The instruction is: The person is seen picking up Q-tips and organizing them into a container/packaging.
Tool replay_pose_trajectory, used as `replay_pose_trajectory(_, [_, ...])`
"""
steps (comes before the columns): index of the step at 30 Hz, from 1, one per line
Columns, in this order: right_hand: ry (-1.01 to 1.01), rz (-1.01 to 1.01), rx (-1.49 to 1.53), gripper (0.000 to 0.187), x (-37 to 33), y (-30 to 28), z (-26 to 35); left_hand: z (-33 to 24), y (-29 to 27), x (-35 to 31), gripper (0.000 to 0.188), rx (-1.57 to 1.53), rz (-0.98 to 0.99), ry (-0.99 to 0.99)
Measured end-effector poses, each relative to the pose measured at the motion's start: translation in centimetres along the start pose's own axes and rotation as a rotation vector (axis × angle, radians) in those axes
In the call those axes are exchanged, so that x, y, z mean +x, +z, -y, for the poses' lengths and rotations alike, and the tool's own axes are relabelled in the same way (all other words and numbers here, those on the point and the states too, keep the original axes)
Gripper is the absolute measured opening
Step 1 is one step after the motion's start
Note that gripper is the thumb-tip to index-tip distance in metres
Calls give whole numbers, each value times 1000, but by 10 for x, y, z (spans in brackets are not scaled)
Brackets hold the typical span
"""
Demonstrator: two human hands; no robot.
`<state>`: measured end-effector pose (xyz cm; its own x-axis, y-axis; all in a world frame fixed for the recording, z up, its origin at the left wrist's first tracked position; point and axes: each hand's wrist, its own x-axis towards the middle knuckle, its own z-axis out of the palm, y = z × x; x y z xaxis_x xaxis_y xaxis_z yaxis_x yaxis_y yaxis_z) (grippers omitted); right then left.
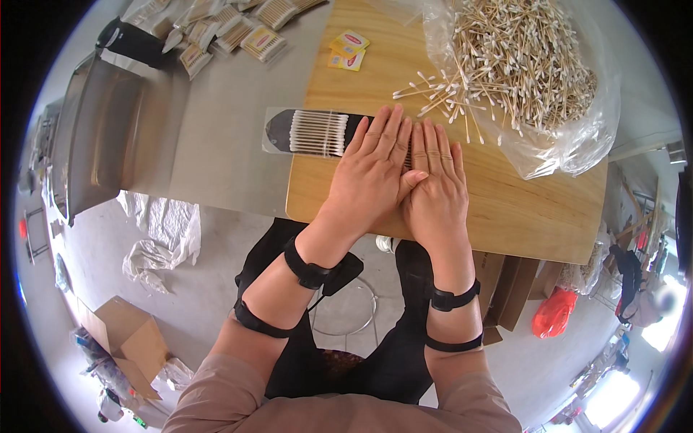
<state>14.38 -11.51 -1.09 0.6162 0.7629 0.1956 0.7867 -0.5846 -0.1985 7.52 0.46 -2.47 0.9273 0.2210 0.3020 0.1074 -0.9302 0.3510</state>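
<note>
My left hand (pixel 369 172) lies palm down on the wooden board, fingers stretched out. Beside it, touching at the thumb, my right hand (pixel 437 177) is flat too, its fingers pointing away from me. Both cover the right part of a long black strip (pixel 280 130). On the strip's left part, a row of cotton swabs (pixel 317 133) lies side by side within a clear plastic bag (pixel 268 145). What lies under my palms is mostly hidden; a few thin dark lines show between my fingers.
A large clear bag (pixel 577 155) of loose cotton swabs (pixel 527 61) spills onto the wooden board (pixel 534 224) at far right. Small yellow cards (pixel 349 49) lie beyond my hands. Packed swab bags (pixel 263 43) pile up at far left, near a metal bin (pixel 108 130).
</note>
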Motion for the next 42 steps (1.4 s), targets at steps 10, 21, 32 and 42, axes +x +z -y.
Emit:
replay_pose_trajectory(10, [31, 0, 16, 50, 3, -6, 8, 8, -21, 8, 53, -272, -66, -36])
replay_pose_trajectory(21, [71, -460, 381, 33, 26, -9, -8, 100, -48, 56, 31, -267, -276, -413])
replay_pose_trajectory(32, [208, -547, 571, 24, 33, -27, -28, 135, -37, 123, 48, -72, 111, -557])
replay_pose_trajectory(42, [267, -530, 699, 21, 28, -32, -35, 135, -32, 116, 29, -263, -32, -537])
